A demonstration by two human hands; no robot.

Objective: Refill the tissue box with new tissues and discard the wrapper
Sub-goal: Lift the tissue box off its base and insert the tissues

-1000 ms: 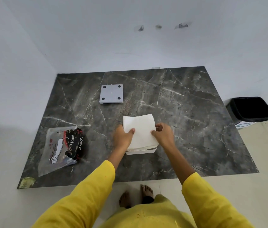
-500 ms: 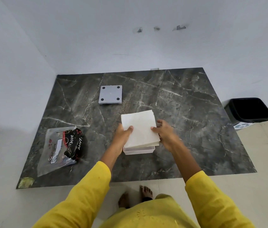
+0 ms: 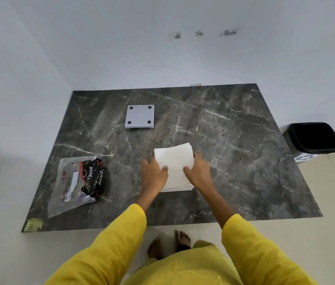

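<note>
A white stack of tissues [image 3: 174,163] lies in the open white tissue box [image 3: 180,188], whose front wall shows just below the stack, near the middle of the dark marble table [image 3: 244,161]. My left hand [image 3: 154,175] grips the stack's left edge, thumb on top. My right hand [image 3: 198,171] holds the right edge, thumb pressing the top sheet. The grey square box lid [image 3: 139,116], with four dark dots at its corners, lies apart at the back. The clear plastic wrapper [image 3: 76,182] with black and red print lies at the front left of the table.
A black waste bin [image 3: 314,138] stands on the floor beyond the table's right edge. White walls close off the table at the back and left. A yellowish patch [image 3: 33,224] marks the table's front-left corner. My bare feet [image 3: 168,243] stand at the table's front edge.
The tissue stack has sunk lower onto the box, so less of the box's wall shows. Both hands slid closer along the stack's sides, thumbs now on top.
</note>
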